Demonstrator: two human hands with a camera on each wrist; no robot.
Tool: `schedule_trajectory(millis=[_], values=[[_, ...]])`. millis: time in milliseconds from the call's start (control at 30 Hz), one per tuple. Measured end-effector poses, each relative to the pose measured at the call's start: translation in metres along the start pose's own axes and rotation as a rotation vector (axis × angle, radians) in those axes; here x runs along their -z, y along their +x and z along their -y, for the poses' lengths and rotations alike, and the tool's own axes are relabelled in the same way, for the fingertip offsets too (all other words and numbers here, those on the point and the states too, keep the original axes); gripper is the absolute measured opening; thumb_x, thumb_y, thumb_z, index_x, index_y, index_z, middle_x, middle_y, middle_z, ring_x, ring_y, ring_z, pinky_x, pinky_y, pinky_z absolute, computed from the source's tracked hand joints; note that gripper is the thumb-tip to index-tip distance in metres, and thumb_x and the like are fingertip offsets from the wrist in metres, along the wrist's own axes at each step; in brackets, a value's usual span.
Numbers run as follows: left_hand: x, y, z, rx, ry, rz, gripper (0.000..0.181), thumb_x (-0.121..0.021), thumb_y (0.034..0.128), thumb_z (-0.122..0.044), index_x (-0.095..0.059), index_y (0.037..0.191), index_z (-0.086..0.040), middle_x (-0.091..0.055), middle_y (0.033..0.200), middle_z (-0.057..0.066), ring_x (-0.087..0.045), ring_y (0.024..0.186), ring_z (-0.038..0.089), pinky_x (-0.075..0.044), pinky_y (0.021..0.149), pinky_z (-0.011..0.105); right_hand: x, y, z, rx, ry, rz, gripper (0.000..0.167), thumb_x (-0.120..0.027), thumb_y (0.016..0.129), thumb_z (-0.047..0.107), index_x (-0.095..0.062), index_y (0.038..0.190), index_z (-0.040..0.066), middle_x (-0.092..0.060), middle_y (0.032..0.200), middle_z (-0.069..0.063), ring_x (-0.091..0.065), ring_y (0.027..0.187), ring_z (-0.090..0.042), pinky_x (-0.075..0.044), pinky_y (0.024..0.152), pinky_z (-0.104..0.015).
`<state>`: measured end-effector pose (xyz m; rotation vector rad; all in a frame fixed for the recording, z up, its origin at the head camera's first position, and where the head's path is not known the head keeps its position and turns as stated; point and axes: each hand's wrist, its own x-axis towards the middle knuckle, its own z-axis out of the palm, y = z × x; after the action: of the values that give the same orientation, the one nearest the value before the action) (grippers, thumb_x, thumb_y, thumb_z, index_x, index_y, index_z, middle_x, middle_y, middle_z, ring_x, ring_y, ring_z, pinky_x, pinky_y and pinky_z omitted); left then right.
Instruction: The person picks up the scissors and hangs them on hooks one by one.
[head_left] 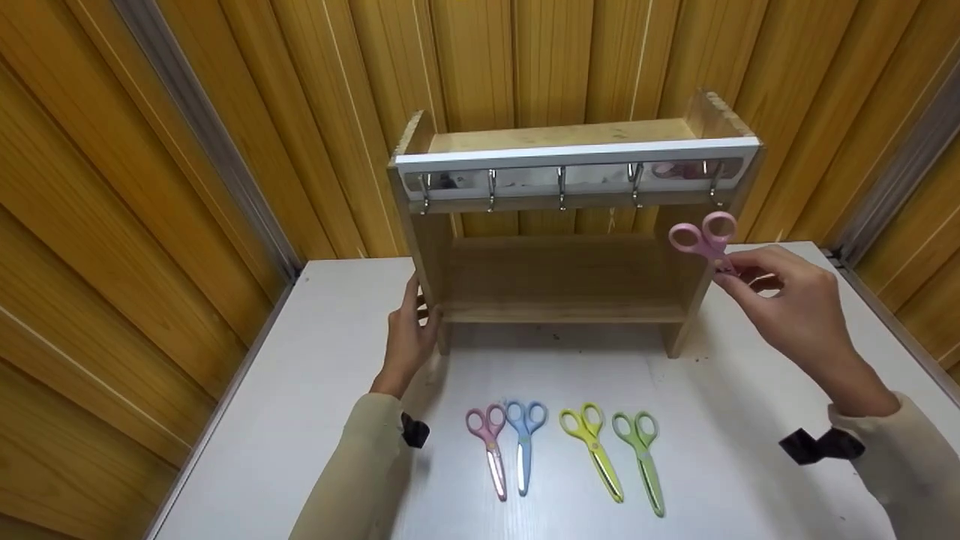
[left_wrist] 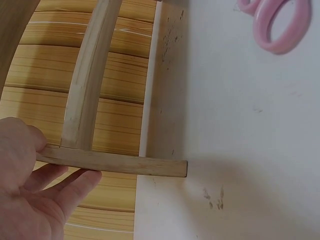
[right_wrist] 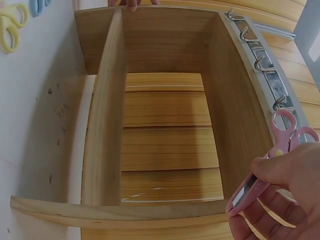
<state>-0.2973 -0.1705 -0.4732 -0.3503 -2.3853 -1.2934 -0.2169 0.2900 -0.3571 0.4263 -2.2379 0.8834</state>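
Note:
Pink scissors [head_left: 705, 238] are pinched by the blades in my right hand [head_left: 799, 315], handles up, just below the rightmost hook of a metal hook rail [head_left: 525, 178]. The right wrist view shows the scissors [right_wrist: 282, 134] with thumb and fingers of the right hand [right_wrist: 285, 185] round the blades, near the hooks. The rail runs along the top front of a wooden shelf [head_left: 562, 311]. My left hand [head_left: 407, 337] grips the shelf's left side panel; in the left wrist view, the left hand [left_wrist: 45, 200] has its thumb and fingers on either side of the panel [left_wrist: 120, 162].
On the white table [head_left: 337, 322] before the shelf lie several scissors: red-pink [head_left: 491, 446], blue [head_left: 526, 442], yellow [head_left: 592, 446] and green [head_left: 641, 457]. Wood-patterned panels [head_left: 360, 90] stand behind and at the sides.

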Motion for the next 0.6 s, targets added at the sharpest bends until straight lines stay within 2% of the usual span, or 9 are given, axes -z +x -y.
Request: schedule_trajectory(millis=[133, 300, 400, 600], values=[[0.000, 0.000, 0.000, -0.011, 0.005, -0.005, 0.071, -0.062, 0.1010, -0.002, -0.028, 0.162, -0.019, -0.055, 0.148, 0.019, -0.068, 0.114, 0.037, -0.062, 0.088, 0.042, -0.001, 0.006, 0.001, -0.077, 0.036, 0.002, 0.021, -0.081, 0.088, 0.005, -0.077, 0.108, 0.000, -0.070, 0.093, -0.006, -0.059, 0.083, 0.007, -0.047, 0.075, -0.001], [0.000, 0.001, -0.001, -0.006, 0.008, -0.005, 0.072, -0.063, 0.1011, -0.003, -0.028, 0.162, -0.018, -0.055, 0.148, 0.019, -0.068, 0.116, 0.037, -0.062, 0.088, 0.041, -0.005, 0.011, 0.000, -0.169, 0.067, 0.023, 0.021, -0.080, 0.091, 0.012, -0.077, 0.109, 0.003, -0.070, 0.095, -0.009, -0.061, 0.083, 0.003, -0.048, 0.074, -0.002], [-0.001, 0.000, -0.001, -0.009, 0.011, -0.010, 0.072, -0.063, 0.1010, -0.003, -0.028, 0.162, -0.018, -0.055, 0.147, 0.020, -0.067, 0.116, 0.036, -0.062, 0.088, 0.041, -0.007, 0.014, -0.001, -0.202, 0.075, 0.043, 0.022, -0.078, 0.093, 0.017, -0.077, 0.110, 0.003, -0.071, 0.096, -0.009, -0.062, 0.082, 0.002, -0.049, 0.073, -0.002], [-0.002, 0.000, -0.002, -0.011, 0.006, -0.012, 0.072, -0.063, 0.1011, -0.003, -0.028, 0.162, -0.018, -0.055, 0.147, 0.020, -0.067, 0.116, 0.037, -0.062, 0.087, 0.041, -0.013, 0.018, -0.003, -0.254, 0.095, 0.046, 0.025, -0.077, 0.094, 0.023, -0.077, 0.110, 0.004, -0.071, 0.092, -0.002, -0.063, 0.080, -0.003, -0.051, 0.072, -0.005]])
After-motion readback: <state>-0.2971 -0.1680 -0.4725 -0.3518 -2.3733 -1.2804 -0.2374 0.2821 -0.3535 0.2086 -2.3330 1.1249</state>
